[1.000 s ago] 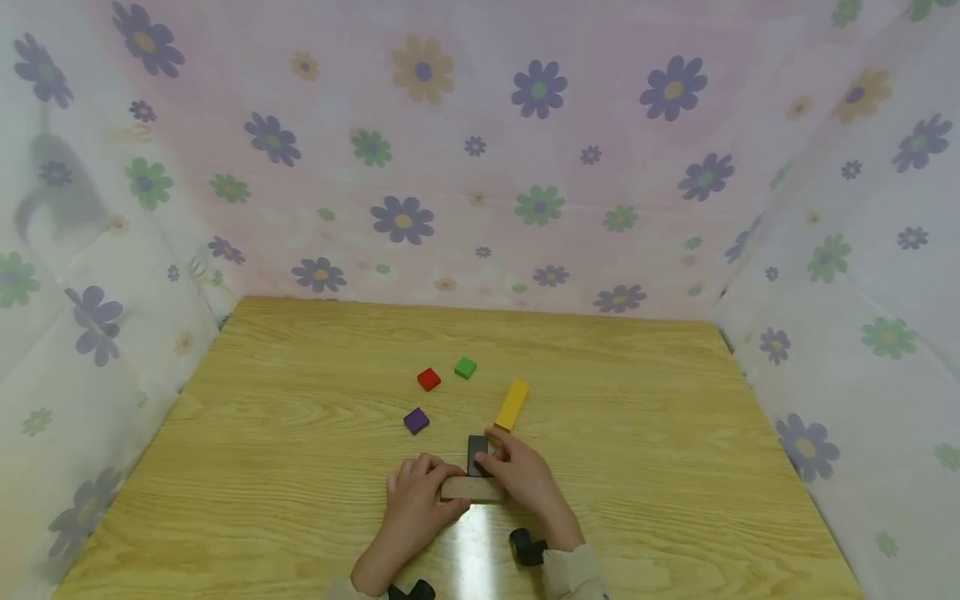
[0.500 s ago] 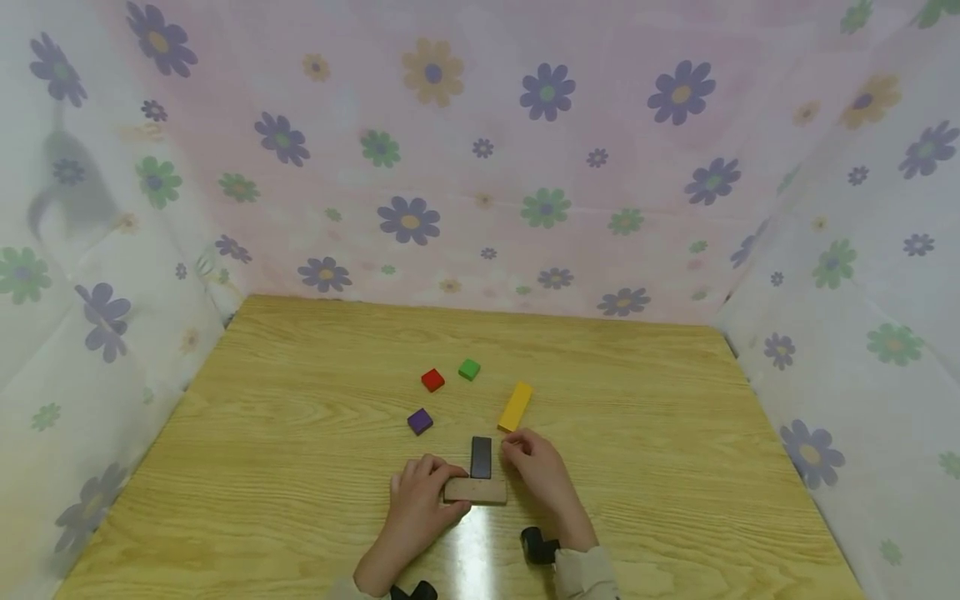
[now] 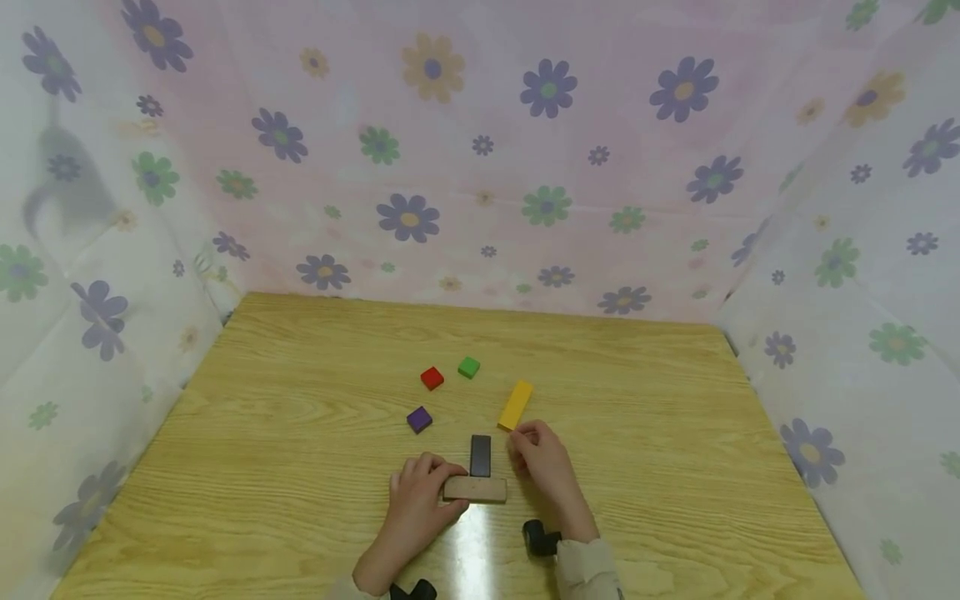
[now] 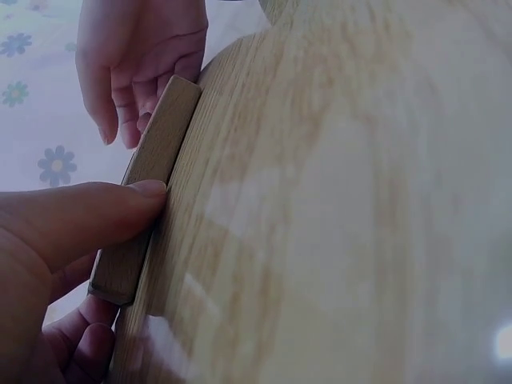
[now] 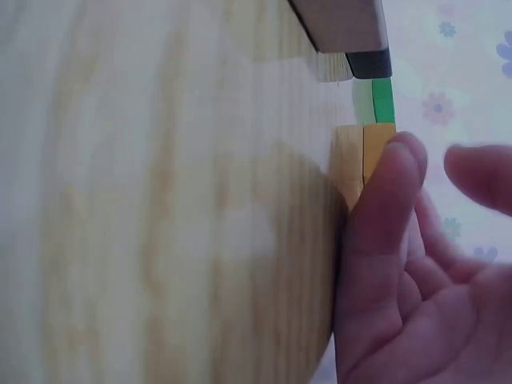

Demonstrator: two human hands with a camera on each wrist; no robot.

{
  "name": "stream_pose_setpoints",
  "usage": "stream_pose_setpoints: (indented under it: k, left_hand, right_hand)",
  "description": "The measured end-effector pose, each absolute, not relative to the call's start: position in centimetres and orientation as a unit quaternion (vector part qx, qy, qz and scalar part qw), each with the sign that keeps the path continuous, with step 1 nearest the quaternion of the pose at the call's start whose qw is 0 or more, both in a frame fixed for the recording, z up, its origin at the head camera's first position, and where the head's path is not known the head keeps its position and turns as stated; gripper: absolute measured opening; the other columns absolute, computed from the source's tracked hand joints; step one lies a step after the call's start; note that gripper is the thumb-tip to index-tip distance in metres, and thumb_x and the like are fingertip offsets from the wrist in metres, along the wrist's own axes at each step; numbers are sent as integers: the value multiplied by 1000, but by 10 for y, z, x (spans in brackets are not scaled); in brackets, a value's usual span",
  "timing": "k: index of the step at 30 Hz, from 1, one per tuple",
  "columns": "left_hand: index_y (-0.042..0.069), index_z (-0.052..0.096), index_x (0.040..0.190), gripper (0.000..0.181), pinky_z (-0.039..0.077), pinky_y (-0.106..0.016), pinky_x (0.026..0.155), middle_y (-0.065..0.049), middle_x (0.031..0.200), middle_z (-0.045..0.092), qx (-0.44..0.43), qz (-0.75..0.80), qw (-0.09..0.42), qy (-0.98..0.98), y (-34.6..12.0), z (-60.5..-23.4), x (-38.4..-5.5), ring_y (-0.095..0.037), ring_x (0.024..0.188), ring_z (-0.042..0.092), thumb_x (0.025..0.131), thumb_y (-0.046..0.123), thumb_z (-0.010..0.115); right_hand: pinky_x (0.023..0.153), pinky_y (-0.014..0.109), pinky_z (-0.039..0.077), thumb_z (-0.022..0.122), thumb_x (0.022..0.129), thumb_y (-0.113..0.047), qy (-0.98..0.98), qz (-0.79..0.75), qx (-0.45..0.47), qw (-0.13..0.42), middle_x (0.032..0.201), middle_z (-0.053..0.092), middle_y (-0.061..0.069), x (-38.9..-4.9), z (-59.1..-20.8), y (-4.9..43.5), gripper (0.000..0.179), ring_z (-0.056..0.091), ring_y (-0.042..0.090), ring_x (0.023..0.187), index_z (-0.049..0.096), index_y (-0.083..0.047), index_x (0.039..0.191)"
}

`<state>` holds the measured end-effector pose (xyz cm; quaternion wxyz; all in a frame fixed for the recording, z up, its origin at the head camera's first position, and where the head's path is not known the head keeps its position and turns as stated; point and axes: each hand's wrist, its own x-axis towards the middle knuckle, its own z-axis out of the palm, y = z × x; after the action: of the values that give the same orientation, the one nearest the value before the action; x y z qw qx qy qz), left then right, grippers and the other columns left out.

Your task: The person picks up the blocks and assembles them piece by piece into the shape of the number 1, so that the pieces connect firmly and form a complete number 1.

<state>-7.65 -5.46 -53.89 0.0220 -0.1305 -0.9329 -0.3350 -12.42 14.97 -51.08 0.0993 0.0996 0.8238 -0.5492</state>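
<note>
At the near middle of the table in the head view lies a plain wooden block (image 3: 475, 490), set crosswise. My left hand (image 3: 418, 508) grips its left end, thumb on the near side and fingers on the far side; the left wrist view shows the thumb pressed to its face. A black block (image 3: 481, 456) points away from it, touching or nearly touching its far side. My right hand (image 3: 545, 462) is beside the near end of a yellow block (image 3: 516, 406), its thumb apart from its fingers in the right wrist view. Contact with the yellow block is unclear.
A purple block (image 3: 420, 419), a red block (image 3: 432, 378) and a green block (image 3: 468, 367) lie further back on the wood-grain table (image 3: 300, 367). Flower-patterned cloth (image 3: 480, 167) closes off the back and both sides.
My right hand has let go of the black block and moved right, to the near end of the yellow block. My left hand keeps its grip on the wooden block.
</note>
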Motion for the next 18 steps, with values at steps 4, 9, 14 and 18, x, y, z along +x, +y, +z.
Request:
stream_pose_setpoints:
  k: [4,9,14,18]
  left_hand:
    - [35,62,97,31,19,-33,66,12,95,45,-133,-334,26,-933,-55,-539,-77,-10,82,35,68,41,73]
    - [35,61,97,31,19,-33,66,12,94,45,-136,-330,29,-934,-55,-541,-77,-11,83,35,68,42,72]
    - [36,61,97,31,20,-34,67,12,95,45,-136,-329,29,-934,-54,-542,-76,-10,83,35,69,42,72]
    - [35,61,97,31,20,-34,67,12,96,46,-135,-330,28,-934,-54,-541,-76,-11,83,35,68,42,72]
  right_hand:
    - [51,30,47,51,90,-25,802,-577,124,97,80,55,12,-130,-512,152,33,56,20,56,44,-4,114]
    - [49,31,48,53,89,-26,811,-563,122,99,77,54,11,-135,-509,152,57,57,21,52,26,-7,136]
    - [47,33,47,53,88,-33,831,-533,111,117,64,54,9,-140,-507,152,73,55,22,47,10,-12,143]
    - [44,33,46,53,86,-39,849,-500,110,128,55,54,7,-146,-507,151,78,56,21,44,6,-15,144]
